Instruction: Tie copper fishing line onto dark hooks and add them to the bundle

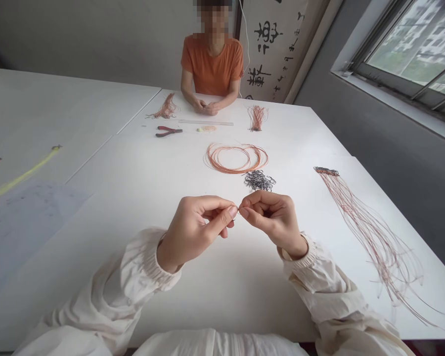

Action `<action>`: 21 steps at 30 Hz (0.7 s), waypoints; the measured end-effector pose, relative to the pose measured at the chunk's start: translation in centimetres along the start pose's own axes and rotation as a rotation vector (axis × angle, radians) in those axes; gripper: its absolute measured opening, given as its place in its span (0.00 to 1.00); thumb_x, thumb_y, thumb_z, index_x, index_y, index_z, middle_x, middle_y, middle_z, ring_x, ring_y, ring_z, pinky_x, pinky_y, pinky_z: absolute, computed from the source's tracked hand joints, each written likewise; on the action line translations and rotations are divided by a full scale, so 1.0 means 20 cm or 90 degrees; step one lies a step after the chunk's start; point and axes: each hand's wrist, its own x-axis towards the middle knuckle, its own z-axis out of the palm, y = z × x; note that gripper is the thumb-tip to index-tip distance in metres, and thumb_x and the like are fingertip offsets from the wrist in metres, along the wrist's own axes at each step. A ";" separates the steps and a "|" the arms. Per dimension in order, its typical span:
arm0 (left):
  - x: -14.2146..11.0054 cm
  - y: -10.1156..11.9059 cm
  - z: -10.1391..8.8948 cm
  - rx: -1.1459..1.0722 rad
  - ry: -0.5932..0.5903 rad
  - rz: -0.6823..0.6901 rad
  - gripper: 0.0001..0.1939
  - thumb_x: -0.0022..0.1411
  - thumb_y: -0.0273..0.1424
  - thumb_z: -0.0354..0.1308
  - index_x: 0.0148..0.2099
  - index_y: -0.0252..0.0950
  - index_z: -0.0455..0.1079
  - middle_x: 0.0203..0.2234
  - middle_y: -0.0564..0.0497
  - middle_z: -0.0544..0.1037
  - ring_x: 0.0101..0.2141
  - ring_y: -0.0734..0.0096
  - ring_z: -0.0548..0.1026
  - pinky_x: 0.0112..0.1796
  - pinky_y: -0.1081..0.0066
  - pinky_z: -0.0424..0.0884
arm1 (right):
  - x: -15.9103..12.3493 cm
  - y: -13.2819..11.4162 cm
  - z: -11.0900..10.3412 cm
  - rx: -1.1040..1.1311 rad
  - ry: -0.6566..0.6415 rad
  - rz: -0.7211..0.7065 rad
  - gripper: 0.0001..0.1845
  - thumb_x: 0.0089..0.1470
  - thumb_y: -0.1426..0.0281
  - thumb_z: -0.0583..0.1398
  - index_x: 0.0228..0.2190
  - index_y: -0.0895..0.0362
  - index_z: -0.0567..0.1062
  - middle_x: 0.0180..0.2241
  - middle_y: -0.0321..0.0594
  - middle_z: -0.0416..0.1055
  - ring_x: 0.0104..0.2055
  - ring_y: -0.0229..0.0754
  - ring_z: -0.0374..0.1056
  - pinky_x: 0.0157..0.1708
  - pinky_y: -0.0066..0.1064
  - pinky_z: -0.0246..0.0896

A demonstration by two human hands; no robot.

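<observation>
My left hand (198, 225) is closed in a pinch over the table, and a small dark tip, which looks like part of a fish hook, pokes out below its fingers. Fingertip to fingertip with it, my right hand (272, 217) pinches a short bit of thin orange line (238, 209). Most of what both hands hold is hidden by the fingers. Just beyond them lies a pile of dark fish hooks (258, 180). A loose coil of orange fishing line (217, 165) rests behind the pile.
To the right lies a bundle of lines (359, 225) with hooks at its far end. Red-handled pliers (167, 131), a clear ruler (205, 122) and two more line bundles lie farther off. A person in orange (212, 64) sits opposite. A yellow strip (22, 178) lies left.
</observation>
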 end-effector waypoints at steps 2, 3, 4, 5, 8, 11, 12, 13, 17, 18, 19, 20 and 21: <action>0.01 0.01 -0.01 -0.061 -0.036 -0.054 0.09 0.63 0.29 0.59 0.33 0.31 0.77 0.21 0.51 0.76 0.20 0.77 0.73 0.22 0.78 0.72 | -0.01 0.00 -0.01 -0.007 -0.009 -0.010 0.05 0.55 0.70 0.64 0.29 0.57 0.74 0.15 0.25 0.49 0.18 0.30 0.43 0.20 0.28 0.43; 0.01 0.01 -0.02 -0.087 -0.056 -0.074 0.09 0.63 0.29 0.59 0.33 0.31 0.77 0.22 0.50 0.76 0.20 0.76 0.73 0.22 0.78 0.73 | -0.01 0.00 -0.02 -0.011 -0.013 -0.013 0.05 0.55 0.70 0.64 0.29 0.57 0.74 0.15 0.25 0.49 0.18 0.30 0.43 0.20 0.28 0.44; 0.02 0.01 -0.02 -0.109 -0.076 -0.089 0.09 0.63 0.30 0.59 0.34 0.30 0.78 0.22 0.49 0.77 0.20 0.75 0.74 0.22 0.77 0.73 | -0.01 0.00 -0.02 -0.012 -0.017 -0.013 0.05 0.55 0.70 0.64 0.29 0.57 0.75 0.15 0.25 0.49 0.18 0.31 0.43 0.20 0.28 0.44; 0.02 0.01 -0.03 -0.127 -0.094 -0.100 0.09 0.63 0.29 0.59 0.35 0.30 0.78 0.23 0.48 0.77 0.20 0.74 0.75 0.22 0.76 0.74 | -0.01 0.00 -0.03 -0.013 -0.021 -0.012 0.05 0.55 0.70 0.64 0.29 0.57 0.75 0.15 0.25 0.49 0.18 0.31 0.43 0.20 0.28 0.44; 0.03 0.01 -0.05 -0.152 -0.127 -0.112 0.11 0.65 0.29 0.56 0.36 0.30 0.78 0.25 0.46 0.79 0.22 0.71 0.77 0.23 0.75 0.76 | -0.01 -0.01 -0.04 -0.016 -0.037 -0.003 0.05 0.55 0.69 0.64 0.29 0.57 0.75 0.15 0.26 0.49 0.18 0.31 0.43 0.19 0.28 0.44; 0.02 0.02 -0.05 -0.123 -0.129 -0.093 0.11 0.65 0.30 0.56 0.36 0.31 0.79 0.26 0.46 0.79 0.22 0.71 0.77 0.23 0.75 0.77 | -0.01 -0.01 -0.05 -0.018 -0.050 0.002 0.05 0.55 0.69 0.64 0.29 0.57 0.75 0.14 0.26 0.50 0.18 0.31 0.44 0.19 0.29 0.45; 0.02 0.02 -0.04 -0.107 -0.122 -0.083 0.10 0.64 0.30 0.58 0.36 0.31 0.79 0.25 0.46 0.79 0.21 0.72 0.76 0.23 0.75 0.76 | -0.01 -0.01 -0.05 -0.016 -0.053 0.002 0.05 0.54 0.69 0.64 0.29 0.57 0.75 0.14 0.26 0.50 0.18 0.31 0.44 0.19 0.29 0.45; 0.02 0.03 -0.04 -0.090 -0.113 -0.074 0.09 0.63 0.29 0.59 0.36 0.31 0.79 0.25 0.47 0.79 0.21 0.73 0.76 0.23 0.76 0.76 | -0.01 -0.01 -0.05 -0.015 -0.054 0.002 0.04 0.54 0.70 0.64 0.29 0.57 0.75 0.14 0.26 0.51 0.18 0.31 0.44 0.20 0.29 0.46; 0.00 0.03 -0.02 -0.041 -0.072 -0.043 0.08 0.62 0.28 0.60 0.33 0.31 0.79 0.23 0.49 0.78 0.20 0.76 0.75 0.22 0.79 0.74 | 0.00 0.00 -0.05 0.002 -0.039 0.008 0.05 0.53 0.69 0.65 0.28 0.57 0.75 0.14 0.26 0.51 0.17 0.30 0.45 0.21 0.29 0.48; 0.00 0.03 -0.01 -0.033 -0.062 -0.034 0.08 0.62 0.27 0.60 0.32 0.30 0.78 0.22 0.50 0.78 0.19 0.77 0.74 0.21 0.79 0.74 | 0.00 0.00 -0.05 0.010 -0.033 0.011 0.05 0.53 0.69 0.65 0.28 0.57 0.76 0.14 0.25 0.51 0.17 0.30 0.45 0.20 0.29 0.48; 0.00 0.03 -0.01 -0.026 -0.049 -0.026 0.08 0.62 0.27 0.60 0.31 0.30 0.78 0.22 0.50 0.77 0.19 0.77 0.74 0.21 0.80 0.73 | 0.00 0.00 -0.05 0.018 -0.028 0.014 0.06 0.53 0.68 0.66 0.28 0.57 0.76 0.13 0.25 0.51 0.17 0.30 0.45 0.20 0.29 0.48; 0.00 0.03 -0.01 -0.022 -0.034 -0.017 0.09 0.62 0.27 0.60 0.30 0.31 0.77 0.21 0.51 0.76 0.19 0.78 0.73 0.21 0.80 0.73 | 0.01 0.00 -0.05 0.027 -0.025 0.016 0.06 0.53 0.68 0.66 0.28 0.57 0.76 0.13 0.25 0.51 0.17 0.30 0.45 0.20 0.29 0.47; 0.00 0.03 0.00 -0.020 -0.019 -0.009 0.09 0.62 0.27 0.60 0.30 0.31 0.77 0.20 0.51 0.76 0.18 0.78 0.73 0.21 0.79 0.73 | 0.02 0.01 -0.04 0.036 -0.024 0.019 0.06 0.52 0.68 0.66 0.29 0.57 0.77 0.13 0.25 0.51 0.17 0.30 0.44 0.19 0.29 0.46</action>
